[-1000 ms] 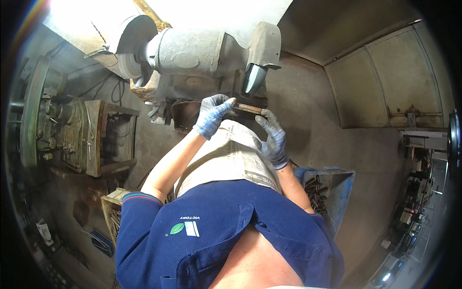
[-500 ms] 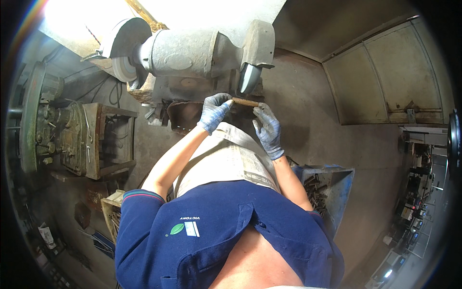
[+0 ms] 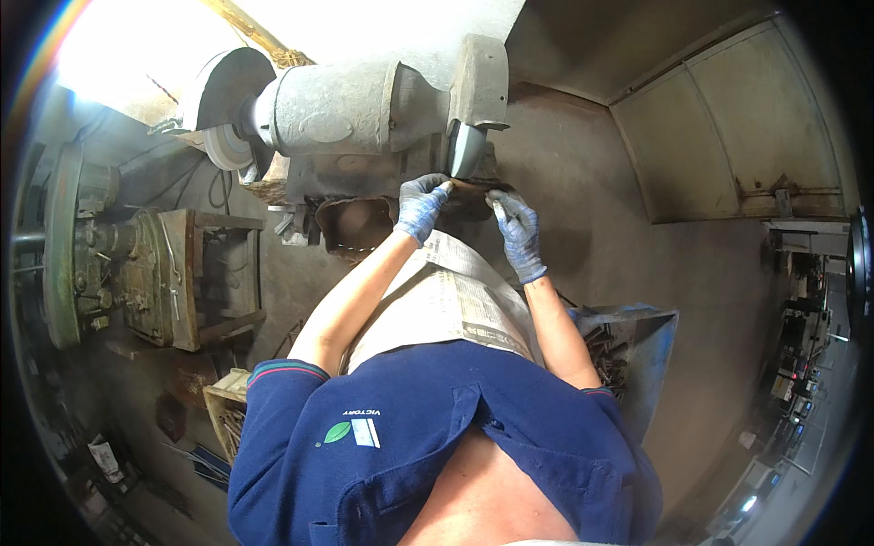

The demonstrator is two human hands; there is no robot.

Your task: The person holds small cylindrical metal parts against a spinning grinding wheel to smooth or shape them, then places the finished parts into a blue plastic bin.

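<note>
Both my hands wear grey-blue gloves. A short, narrow brownish bar (image 3: 469,186) is held crosswise between them, its exact kind too small to tell. My left hand (image 3: 421,208) pinches the left end, and my right hand (image 3: 519,235) has its thumb and fingers closed at the right end. Just above the bar sits the right wheel (image 3: 466,152) of a grey bench grinder (image 3: 337,109), partly under its guard. The bar appears to be at the wheel's lower edge; whether they touch, I cannot tell.
Another grinder wheel (image 3: 226,147) is at the left. A blue-edged bin (image 3: 651,350) of metal pieces stands by my right arm, a wooden box (image 3: 218,409) by my left. Farther left is a green machine (image 3: 137,273); metal panels (image 3: 756,123) stand at the right.
My hands have shifted slightly right relative to the view, and the bar is now closer to the right wheel. My right hand's fingers have drawn more closed around the bar's end.
</note>
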